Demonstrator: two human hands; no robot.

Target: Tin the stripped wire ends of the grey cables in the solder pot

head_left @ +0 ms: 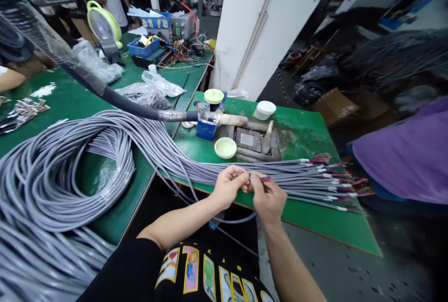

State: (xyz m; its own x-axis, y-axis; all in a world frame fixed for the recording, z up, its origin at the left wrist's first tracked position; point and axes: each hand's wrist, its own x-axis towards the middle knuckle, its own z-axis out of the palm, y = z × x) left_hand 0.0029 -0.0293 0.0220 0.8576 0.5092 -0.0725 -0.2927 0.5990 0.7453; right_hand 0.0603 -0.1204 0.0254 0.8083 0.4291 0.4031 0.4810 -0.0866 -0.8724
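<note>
Both hands meet above the front edge of the green bench, in front of a long bundle of grey cables (pixel 210 171). My left hand (pixel 229 186) pinches the end of a grey cable between thumb and fingers. Close beside it, my right hand (pixel 269 198) is closed on the thin coloured wires (pixel 268 179) that come out of that cable end. The fingers hide most of the joint. To the right, the other cables end in stripped coloured wires (pixel 350 185), with white bands near the ends.
A solder pot (pixel 248 140) sits behind the bundle, with a pale green dish (pixel 225 148) and a white cup (pixel 265 110) near it. A ribbed hose (pixel 140 109) crosses from upper left. Coiled cables (pixel 70 171) cover the left table. A person in purple (pixel 406 152) is at right.
</note>
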